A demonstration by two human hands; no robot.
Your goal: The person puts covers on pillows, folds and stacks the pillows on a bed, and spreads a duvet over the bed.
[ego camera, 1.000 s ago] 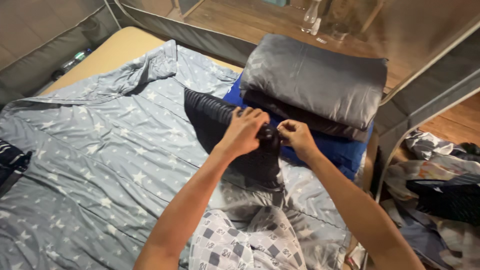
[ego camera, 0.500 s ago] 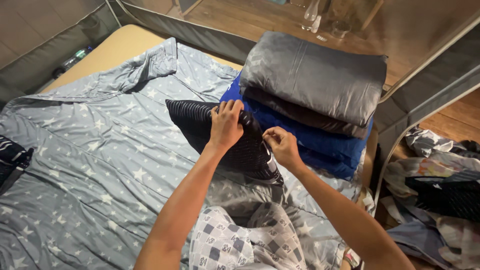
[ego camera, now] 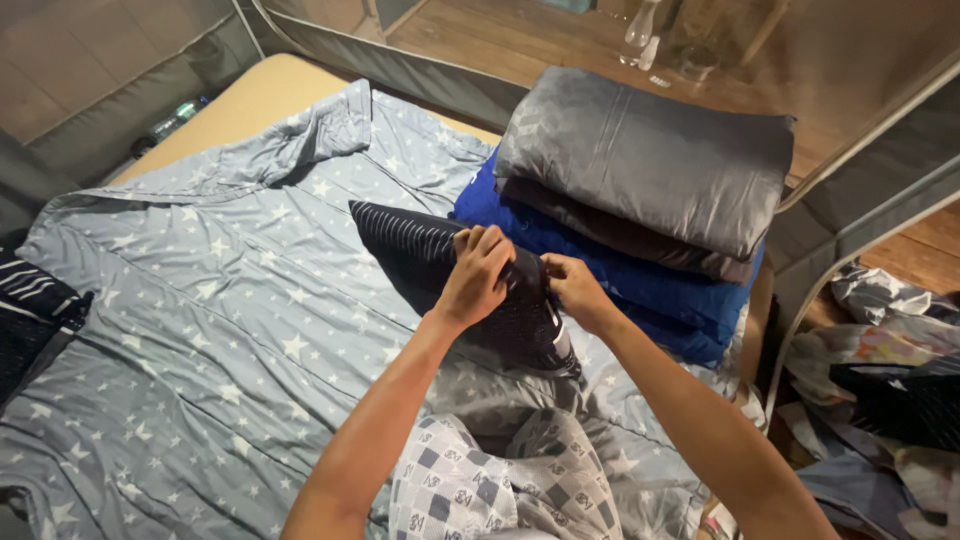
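Observation:
A dark pillow with thin pale stripes [ego camera: 415, 255] lies on a grey-blue star-print sheet [ego camera: 220, 330], leaning against a folded stack. My left hand [ego camera: 476, 276] grips the pillow's upper right edge from above. My right hand [ego camera: 573, 290] pinches the same edge just to the right, fingers closed on the fabric. The stack holds a grey folded blanket [ego camera: 650, 160] on top, a darker layer under it and a blue blanket [ego camera: 660, 290] at the bottom. My knees in checkered trousers [ego camera: 490, 485] rest on the sheet below the pillow.
A tan mattress corner [ego camera: 240, 100] shows beyond the sheet. A grey fabric wall with a metal frame [ego camera: 860, 230] stands on the right. Crumpled clothes [ego camera: 890, 370] lie on the wooden floor there. Bottles [ego camera: 640, 30] stand at the back. Another dark striped pillow [ego camera: 30, 310] sits at left.
Both hands stayed on the pillow's right edge; they moved closer together along it, and the pillow shifted slightly on the sheet.

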